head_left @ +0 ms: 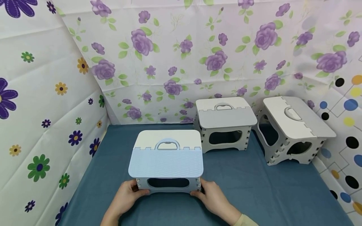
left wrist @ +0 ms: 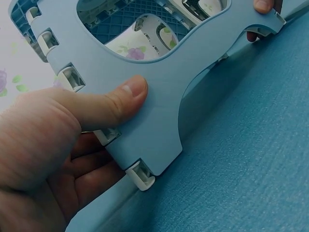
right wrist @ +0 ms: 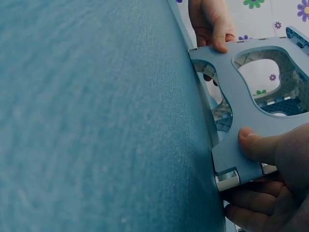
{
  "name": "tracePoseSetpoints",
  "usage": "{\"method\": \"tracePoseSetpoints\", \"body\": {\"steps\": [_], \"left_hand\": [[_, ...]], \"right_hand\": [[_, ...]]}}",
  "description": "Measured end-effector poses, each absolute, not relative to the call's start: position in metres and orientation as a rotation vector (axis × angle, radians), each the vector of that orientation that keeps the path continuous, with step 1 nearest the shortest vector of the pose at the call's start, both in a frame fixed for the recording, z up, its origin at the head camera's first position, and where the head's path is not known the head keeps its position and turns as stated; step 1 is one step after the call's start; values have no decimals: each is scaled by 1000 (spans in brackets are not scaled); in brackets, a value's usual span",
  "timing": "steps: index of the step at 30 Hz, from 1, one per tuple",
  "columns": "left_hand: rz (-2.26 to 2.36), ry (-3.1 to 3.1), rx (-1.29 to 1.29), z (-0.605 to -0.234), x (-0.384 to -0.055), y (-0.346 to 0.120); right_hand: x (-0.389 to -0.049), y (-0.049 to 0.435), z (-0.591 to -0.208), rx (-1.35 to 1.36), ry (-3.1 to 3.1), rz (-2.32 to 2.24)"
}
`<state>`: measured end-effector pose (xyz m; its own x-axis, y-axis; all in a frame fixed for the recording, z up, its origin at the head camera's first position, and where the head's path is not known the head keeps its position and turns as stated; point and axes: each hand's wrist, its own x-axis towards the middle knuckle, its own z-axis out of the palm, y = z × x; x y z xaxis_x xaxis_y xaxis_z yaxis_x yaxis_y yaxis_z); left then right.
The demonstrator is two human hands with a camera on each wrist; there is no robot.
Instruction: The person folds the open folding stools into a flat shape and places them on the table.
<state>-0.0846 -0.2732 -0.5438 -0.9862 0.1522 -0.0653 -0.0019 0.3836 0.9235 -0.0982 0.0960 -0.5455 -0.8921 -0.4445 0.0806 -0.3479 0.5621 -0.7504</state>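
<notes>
A blue stool [head_left: 166,163] stands upright above a blue cloth [head_left: 240,201], with its flat top facing up and its legs folded out. It is hard to tell if all its feet touch the cloth. The part of its top nearest the person is light blue, and the far part is white. A small blue handle [head_left: 167,140] sits in the middle of the top.

The left hand [head_left: 125,197] holds the blue stool low down at its near left corner. Its thumb [left wrist: 123,100] presses flat on the front, and the other fingers bend round behind the leg, so the grip is closed on it. The right hand [head_left: 215,199] holds the near right corner the same way, with its thumb [right wrist: 258,145] on the front and its fingers round the side. A pale yellow sleeve [head_left: 245,220] shows at that wrist.

Behind the blue stool and to its right, quite near, is a gray and white stool [head_left: 227,117]. Another stool [head_left: 299,122] stands farther to the right of the blue stool, turned at a slant. Far behind the blue stool hangs a white sheet [head_left: 181,69] with purple flowers.
</notes>
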Motion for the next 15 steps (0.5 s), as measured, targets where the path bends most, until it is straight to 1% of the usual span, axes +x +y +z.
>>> {"method": "tracePoseSetpoints", "body": {"steps": [15], "left_hand": [[1660, 2479, 190, -545, -86, -274]], "right_hand": [[-101, 97, -545, -639, 2647, -1193]]}}
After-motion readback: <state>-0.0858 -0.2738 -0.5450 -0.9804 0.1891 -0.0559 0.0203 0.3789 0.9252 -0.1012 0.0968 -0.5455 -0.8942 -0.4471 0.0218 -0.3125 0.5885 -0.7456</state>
